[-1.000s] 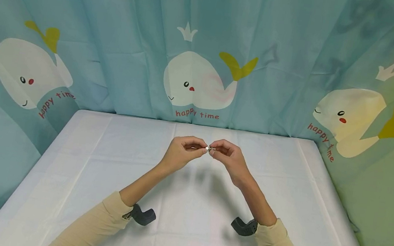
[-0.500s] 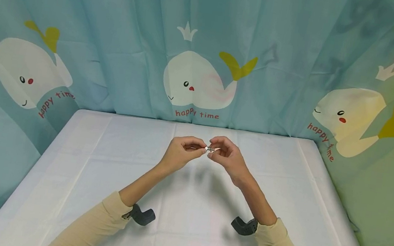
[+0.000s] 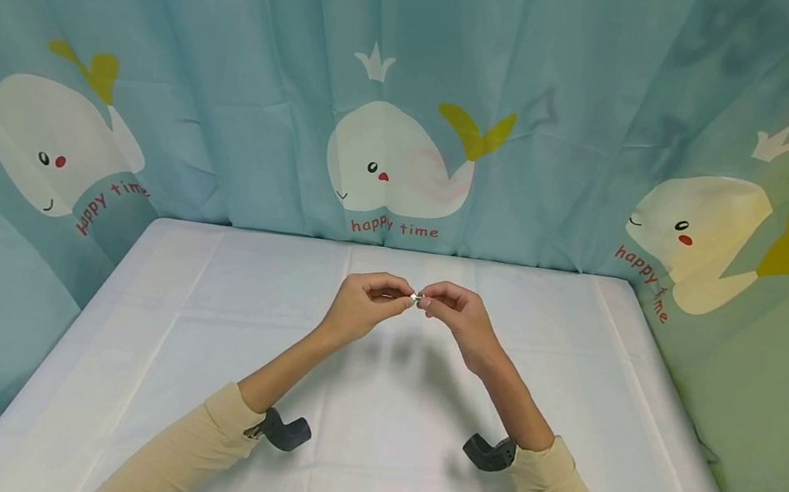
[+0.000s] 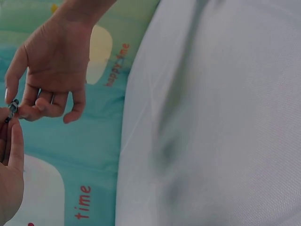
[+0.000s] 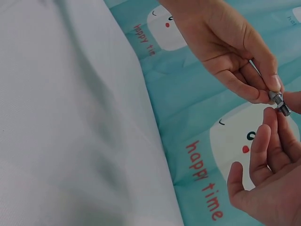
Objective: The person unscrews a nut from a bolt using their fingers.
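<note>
A blue curtain (image 3: 240, 48) printed with white whales is hung behind and to both sides of the white table (image 3: 146, 346), on which nothing but the shadows of the arms is seen. Cream sleeves (image 3: 184, 452) are worn on both forearms, and a dark wrist mount (image 3: 285, 430) is strapped under each.

The left hand (image 3: 363, 305) and the right hand (image 3: 456, 314) are held together above the far middle of the table, well clear of its surface. A small metal bolt (image 3: 418, 295) is pinched between them; its threaded end is seen in the right wrist view (image 5: 281, 102), gripped by the fingertips of both hands.

Compared with half a second ago, the right hand's fingers are lowered and drawn back onto the bolt, where one had been lifted above it. The left hand is unchanged in place.

Most of the bolt is hidden by the fingertips, so its full shape cannot be told.
</note>
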Demonstrator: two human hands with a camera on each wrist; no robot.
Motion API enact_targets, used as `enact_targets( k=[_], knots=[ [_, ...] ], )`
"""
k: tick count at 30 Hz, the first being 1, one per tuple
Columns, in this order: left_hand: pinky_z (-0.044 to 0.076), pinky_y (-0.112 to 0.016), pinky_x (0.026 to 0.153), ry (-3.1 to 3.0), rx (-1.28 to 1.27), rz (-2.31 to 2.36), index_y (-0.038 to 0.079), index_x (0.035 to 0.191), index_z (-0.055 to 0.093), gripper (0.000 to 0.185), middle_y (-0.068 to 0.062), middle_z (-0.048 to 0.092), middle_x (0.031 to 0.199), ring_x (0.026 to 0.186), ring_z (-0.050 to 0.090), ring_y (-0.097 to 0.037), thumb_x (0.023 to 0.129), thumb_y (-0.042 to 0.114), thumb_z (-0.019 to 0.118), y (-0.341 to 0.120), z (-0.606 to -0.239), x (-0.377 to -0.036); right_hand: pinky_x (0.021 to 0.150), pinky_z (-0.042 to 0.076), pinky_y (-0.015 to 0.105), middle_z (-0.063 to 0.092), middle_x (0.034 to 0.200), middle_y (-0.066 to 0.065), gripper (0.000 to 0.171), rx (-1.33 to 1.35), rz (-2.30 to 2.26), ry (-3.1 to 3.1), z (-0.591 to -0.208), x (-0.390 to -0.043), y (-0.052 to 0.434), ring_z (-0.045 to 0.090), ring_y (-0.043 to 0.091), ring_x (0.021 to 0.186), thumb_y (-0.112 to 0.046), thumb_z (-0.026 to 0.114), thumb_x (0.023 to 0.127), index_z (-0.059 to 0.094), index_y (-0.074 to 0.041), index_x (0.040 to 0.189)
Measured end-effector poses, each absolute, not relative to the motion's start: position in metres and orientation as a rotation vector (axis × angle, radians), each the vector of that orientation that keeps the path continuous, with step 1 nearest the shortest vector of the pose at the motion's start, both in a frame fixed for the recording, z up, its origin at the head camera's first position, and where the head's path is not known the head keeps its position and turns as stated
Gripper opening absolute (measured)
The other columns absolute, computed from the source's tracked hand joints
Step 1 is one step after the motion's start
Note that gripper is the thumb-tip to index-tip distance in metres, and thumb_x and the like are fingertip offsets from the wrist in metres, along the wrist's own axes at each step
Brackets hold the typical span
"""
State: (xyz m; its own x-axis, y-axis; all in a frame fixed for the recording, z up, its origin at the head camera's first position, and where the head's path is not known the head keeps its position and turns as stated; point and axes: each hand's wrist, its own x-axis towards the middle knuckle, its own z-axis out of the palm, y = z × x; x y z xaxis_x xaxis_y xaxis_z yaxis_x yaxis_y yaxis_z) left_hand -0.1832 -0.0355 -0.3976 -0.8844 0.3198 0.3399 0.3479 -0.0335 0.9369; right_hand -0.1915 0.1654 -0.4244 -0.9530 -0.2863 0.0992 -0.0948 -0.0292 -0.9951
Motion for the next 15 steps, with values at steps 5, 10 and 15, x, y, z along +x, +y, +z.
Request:
enact_targets(
  k=[5,10,15],
  knots=[
    [0.059,-0.030,0.078,-2.178,-0.748,-2.105,-0.012,0.097,0.071,0.010,-0.017,0.072,0.093,0.082,0.068,-0.012,0.088,-0.008,0.070,-0.0362,-0.3985,-0.1836,0.083,0.053,0.029,0.067,0.096,0.010,0.016,-0.456,-2.136,2.077,-0.4236,-0.1911,0.1650,0.063,0.017,0.088,-0.002,0.064,0.093,0.065,0.006,0.107],
    [0.059,-0.030,0.078,-2.176,-0.743,-2.114,-0.013,0.097,0.071,0.010,-0.018,0.071,0.094,0.082,0.068,-0.012,0.088,-0.009,0.070,-0.0366,-0.3993,-0.1835,0.078,0.053,0.026,0.064,0.100,0.011,0.021,-0.499,-2.120,2.095,-0.4244,-0.1915,0.1652,0.061,0.016,0.086,0.001,0.065,0.092,0.061,0.010,0.111],
    [0.059,-0.030,0.079,-2.178,-0.733,-2.121,-0.013,0.098,0.071,0.010,-0.019,0.071,0.094,0.082,0.068,-0.011,0.088,-0.009,0.070,-0.0367,-0.3990,-0.1829,0.077,0.053,0.026,0.064,0.101,0.009,0.021,-0.512,-2.123,2.087,-0.4253,-0.1923,0.1656,0.060,0.016,0.083,0.002,0.065,0.091,0.061,0.009,0.111]
  ],
)
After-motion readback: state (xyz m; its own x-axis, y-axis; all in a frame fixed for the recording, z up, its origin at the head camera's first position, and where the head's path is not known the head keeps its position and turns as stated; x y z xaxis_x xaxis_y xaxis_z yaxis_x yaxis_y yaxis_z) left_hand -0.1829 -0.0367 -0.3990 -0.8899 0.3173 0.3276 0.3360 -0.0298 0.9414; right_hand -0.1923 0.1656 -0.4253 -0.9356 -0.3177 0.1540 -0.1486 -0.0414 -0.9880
